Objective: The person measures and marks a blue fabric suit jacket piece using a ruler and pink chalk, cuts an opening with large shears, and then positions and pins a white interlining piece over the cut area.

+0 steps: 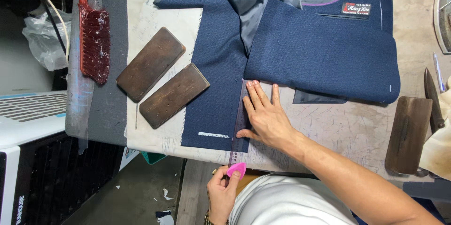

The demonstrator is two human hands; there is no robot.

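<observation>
A navy suit jacket (324,51) lies spread on a padded work table (357,126), with a long navy front panel (218,79) hanging toward me. A dark see-through ruler (240,121) lies along the panel's right edge. My right hand (265,117) rests flat on the ruler, fingers spread and pointing away from me, thumb at its lower part. My left hand (221,194) is low at the table's near edge, by the ruler's end, and pinches a pink piece of tailor's chalk (236,169). A watch shows on that wrist.
Two dark wooden blocks (150,63) (174,94) lie left of the panel, beside a red-bristled brush (94,41). A third wooden block (408,133), dark shears (433,100) and a pen (439,72) lie at the right. A white appliance (28,121) stands at the left.
</observation>
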